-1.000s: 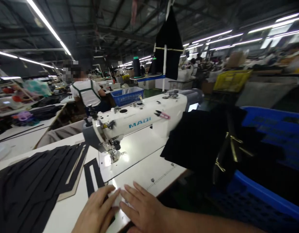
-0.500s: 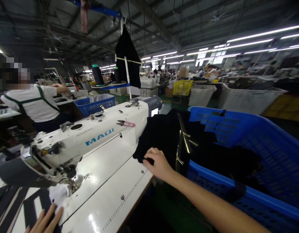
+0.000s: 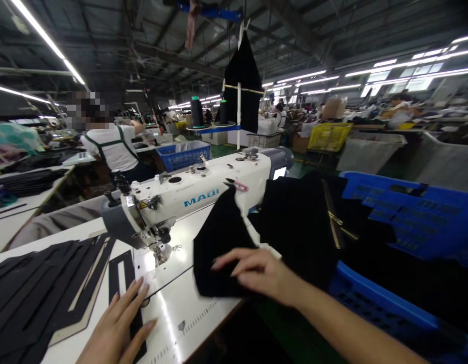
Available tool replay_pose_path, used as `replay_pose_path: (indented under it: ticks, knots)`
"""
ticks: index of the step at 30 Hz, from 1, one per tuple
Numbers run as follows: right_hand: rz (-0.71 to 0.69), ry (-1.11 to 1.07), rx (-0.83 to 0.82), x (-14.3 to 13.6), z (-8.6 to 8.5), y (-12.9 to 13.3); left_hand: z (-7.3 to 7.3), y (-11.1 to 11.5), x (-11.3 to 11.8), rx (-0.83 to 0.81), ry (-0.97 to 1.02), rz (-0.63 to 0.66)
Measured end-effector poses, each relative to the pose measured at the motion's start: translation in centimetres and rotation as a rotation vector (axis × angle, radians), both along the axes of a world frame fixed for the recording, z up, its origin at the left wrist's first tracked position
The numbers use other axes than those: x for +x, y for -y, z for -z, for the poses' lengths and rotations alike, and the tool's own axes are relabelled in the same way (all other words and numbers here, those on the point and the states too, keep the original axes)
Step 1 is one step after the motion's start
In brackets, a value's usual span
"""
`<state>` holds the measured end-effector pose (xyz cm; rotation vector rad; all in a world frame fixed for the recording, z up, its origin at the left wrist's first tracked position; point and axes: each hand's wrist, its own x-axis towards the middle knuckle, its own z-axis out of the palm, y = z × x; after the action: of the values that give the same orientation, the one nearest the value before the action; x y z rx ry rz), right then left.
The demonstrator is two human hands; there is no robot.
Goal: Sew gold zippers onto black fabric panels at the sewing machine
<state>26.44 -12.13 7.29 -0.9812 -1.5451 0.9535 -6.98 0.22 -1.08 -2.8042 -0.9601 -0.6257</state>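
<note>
My left hand (image 3: 122, 323) lies with spread fingers on a black strip with a white slot (image 3: 122, 275), left of the needle area of the white sewing machine (image 3: 203, 189). My right hand (image 3: 260, 270) is at a black fabric piece (image 3: 220, 242), which hangs over the machine bed (image 3: 180, 290). Its index finger reaches out over the cloth while the others curl; whether the thumb pinches the fabric is hidden. More black fabric with gold zips (image 3: 302, 222) lies to the right, spilling over a basket.
Overlapping black pieces (image 3: 40, 283) cover the table at left. A blue basket (image 3: 416, 202) stands at right. Pink-handled snips (image 3: 237, 185) rest on the machine arm. Thread cones (image 3: 197, 112) stand behind, and a person (image 3: 114, 146) works at back left.
The view has turned left. My right hand has drawn a black fabric piece leftward from the pile over the machine bed. My left hand now shows more fully.
</note>
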Motion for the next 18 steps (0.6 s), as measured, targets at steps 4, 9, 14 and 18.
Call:
replay_pose_path:
  ticks: [4, 9, 14, 18]
  knots:
    - [-0.110, 0.385, -0.005, -6.5, 3.1, 0.2, -2.3, 2.4, 2.5, -0.069, 0.018, 0.064]
    - [0.235, 0.624, 0.002, -10.7, 5.0, -0.1, -4.1, 4.5, 5.5, -0.290, 0.046, -0.159]
    - [0.293, 0.859, 0.087, -12.2, 5.7, -1.4, -3.7, 4.3, 7.3, -0.377, 0.044, -0.302]
    - [0.100, 0.570, -0.089, -6.9, 2.7, -2.5, -3.6, 3.9, 7.7, -0.393, 0.042, -0.272]
